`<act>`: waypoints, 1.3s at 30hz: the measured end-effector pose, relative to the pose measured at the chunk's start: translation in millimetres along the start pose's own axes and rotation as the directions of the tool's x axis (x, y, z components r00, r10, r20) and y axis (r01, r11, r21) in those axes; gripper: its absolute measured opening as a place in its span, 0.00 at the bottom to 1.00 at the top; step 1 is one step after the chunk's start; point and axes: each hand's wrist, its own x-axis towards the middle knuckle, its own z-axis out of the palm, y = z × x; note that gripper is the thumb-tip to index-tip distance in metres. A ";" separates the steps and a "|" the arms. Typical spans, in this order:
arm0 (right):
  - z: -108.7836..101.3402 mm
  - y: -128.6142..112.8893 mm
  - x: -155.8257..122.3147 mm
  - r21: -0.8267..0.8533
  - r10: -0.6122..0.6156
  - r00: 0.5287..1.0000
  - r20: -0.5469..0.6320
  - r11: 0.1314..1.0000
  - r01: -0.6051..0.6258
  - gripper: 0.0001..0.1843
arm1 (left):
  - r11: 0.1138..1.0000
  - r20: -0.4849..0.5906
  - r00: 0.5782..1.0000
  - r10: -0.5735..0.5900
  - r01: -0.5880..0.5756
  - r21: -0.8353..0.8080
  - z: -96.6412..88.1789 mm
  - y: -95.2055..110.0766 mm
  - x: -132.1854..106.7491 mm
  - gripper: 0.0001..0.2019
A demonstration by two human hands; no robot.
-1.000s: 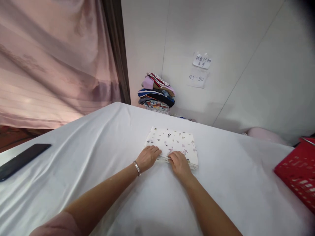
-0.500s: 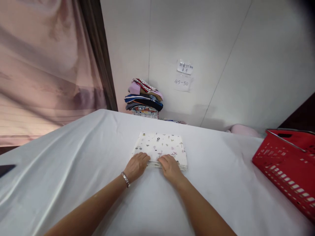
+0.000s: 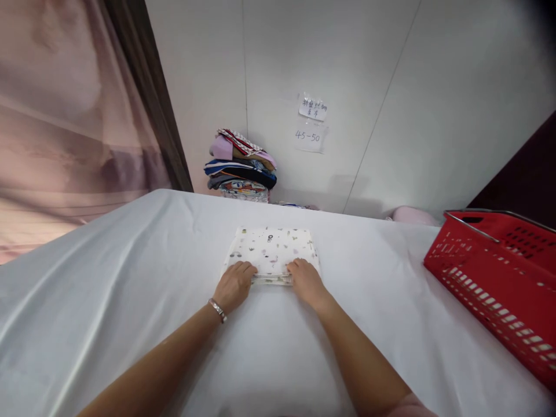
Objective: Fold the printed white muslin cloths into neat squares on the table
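Folded cloth: we see a white folded cloth (image 3: 271, 252) with small printed figures. It lies flat on the table (image 3: 130, 289), straight ahead of us at 12 o'clock and about midway across the top.
Left hand: our left hand (image 3: 234, 285) is palm down at the cloth's 7 o'clock corner, with its fingers bent over the near edge and touching it.
Left hand's hold: the thumb is hidden, so we cannot tell whether the hand pinches the cloth or only presses on it.
Right hand: our right hand (image 3: 306, 282) sits at the cloth's 5 o'clock corner, knuckles up, with its fingertips on the same near edge.
Right hand's hold: we cannot tell here either, since the thumb is out of sight.
Near edge: between our hands the stacked layers of the fold show as thin lines.
Bracelet: a metal bracelet (image 3: 217, 310) circles our left wrist.
Table: a white sheet covers it, creased towards 9 o'clock.
Red basket: a slotted plastic red basket (image 3: 495, 278) with a metal handle stands at 3 o'clock, well apart from the cloth.
Pile of clothes: a colourful pile of clothes (image 3: 241, 165) sits at 11 o'clock against the wall, beyond the table's far edge.
Paper notes: two handwritten paper notes (image 3: 311, 121) are stuck on the wall at 12 o'clock.
Curtain: a pink curtain (image 3: 65, 116) hangs at 10 o'clock.
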 end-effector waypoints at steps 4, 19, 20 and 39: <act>-10.0 -0.8 -1.1 -0.040 0.074 0.991 0.115 0.997 -0.070 0.16 | 1.000 -0.020 1.000 -0.017 0.017 -0.003 2.0 1.2 -0.1 0.15; -26.2 7.2 -5.0 0.028 0.159 0.944 0.291 0.984 -0.174 0.14 | 0.999 -0.040 0.999 -0.035 0.034 -0.034 4.0 -2.6 -6.7 0.15; -25.5 8.8 -4.8 0.038 0.160 0.944 0.290 0.983 -0.178 0.14 | 0.998 -0.045 0.998 -0.041 0.039 -0.041 4.2 -3.0 -7.2 0.15; -19.9 27.0 -5.1 0.324 0.136 0.951 0.279 0.919 -0.227 0.13 | 0.988 -0.047 0.994 -0.100 0.093 -0.126 3.9 19.5 8.1 0.12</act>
